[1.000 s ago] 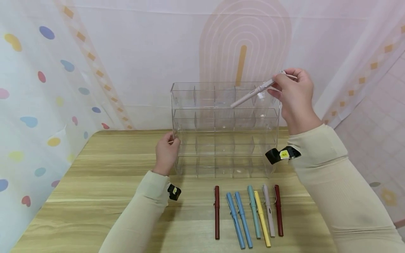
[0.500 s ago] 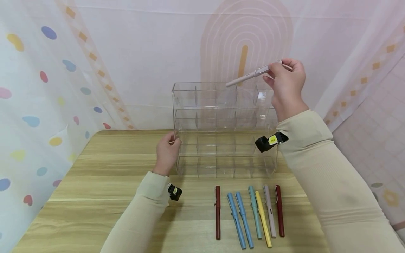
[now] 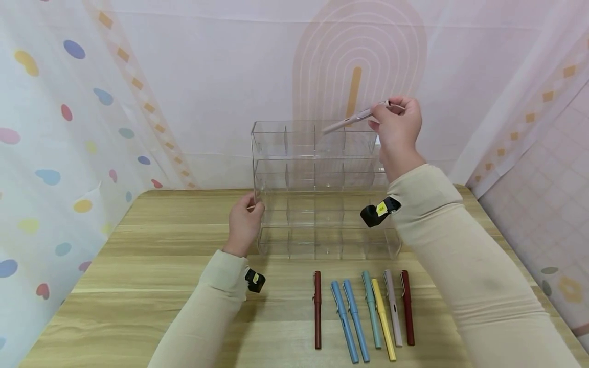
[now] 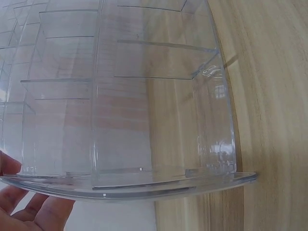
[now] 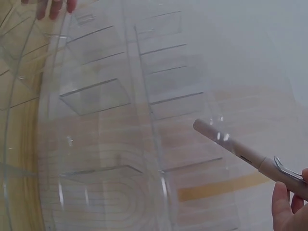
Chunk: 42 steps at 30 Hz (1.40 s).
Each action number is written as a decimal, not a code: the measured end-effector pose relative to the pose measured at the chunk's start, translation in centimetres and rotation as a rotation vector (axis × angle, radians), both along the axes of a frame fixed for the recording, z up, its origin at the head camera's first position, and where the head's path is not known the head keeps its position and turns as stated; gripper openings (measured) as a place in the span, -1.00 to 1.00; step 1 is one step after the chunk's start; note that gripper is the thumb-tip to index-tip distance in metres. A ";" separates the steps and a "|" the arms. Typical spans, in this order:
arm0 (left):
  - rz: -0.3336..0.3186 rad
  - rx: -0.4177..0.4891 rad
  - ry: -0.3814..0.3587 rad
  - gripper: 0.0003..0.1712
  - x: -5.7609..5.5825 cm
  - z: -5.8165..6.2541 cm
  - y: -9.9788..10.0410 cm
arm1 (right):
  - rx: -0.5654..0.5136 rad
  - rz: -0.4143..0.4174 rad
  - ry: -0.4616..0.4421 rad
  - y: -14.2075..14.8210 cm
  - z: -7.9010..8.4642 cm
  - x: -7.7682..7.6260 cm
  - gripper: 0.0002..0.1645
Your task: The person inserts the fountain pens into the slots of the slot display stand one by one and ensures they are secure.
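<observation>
A pale pen [image 3: 341,124] is pinched by the right hand [image 3: 399,130], slanted near the top of the clear rack [image 3: 301,144], gripped at one side by the left hand [image 3: 245,225]—careful, dividers [image 5: 96,97] are best cleared end-first!

Soft, fairly bright light fills the head view, leaving a diffuse shadow on the wooden counter [image 3: 138,266] beside the left sleeve [image 3: 207,301]. In the left wrist view, small white reflections dot the clear rack [image 4: 120,125] near its lower right corner. The right wrist view is hazy and low in contrast, with bright glints over the pale pen [image 5: 240,154].
</observation>
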<state>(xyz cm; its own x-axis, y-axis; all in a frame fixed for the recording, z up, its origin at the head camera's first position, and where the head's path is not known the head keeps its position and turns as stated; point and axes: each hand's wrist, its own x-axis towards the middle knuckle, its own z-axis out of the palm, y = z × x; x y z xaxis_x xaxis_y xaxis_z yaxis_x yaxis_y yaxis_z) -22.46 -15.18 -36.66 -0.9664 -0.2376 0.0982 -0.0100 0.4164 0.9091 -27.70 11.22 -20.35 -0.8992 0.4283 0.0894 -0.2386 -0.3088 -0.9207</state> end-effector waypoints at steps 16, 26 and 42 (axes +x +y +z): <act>0.002 0.000 -0.003 -0.58 0.2 0.2 0.0 | 0.089 0.014 -0.013 -1.5 -1.7 -0.6 -0.70; -0.006 0.011 -0.006 -0.59 0.3 0.3 0.2 | 0.151 0.021 -0.026 -1.6 -2.1 -0.6 -0.70; -0.015 -0.013 -0.001 -0.60 0.2 0.4 0.4 | 0.232 0.005 -0.019 -1.3 -2.4 -0.3 -0.69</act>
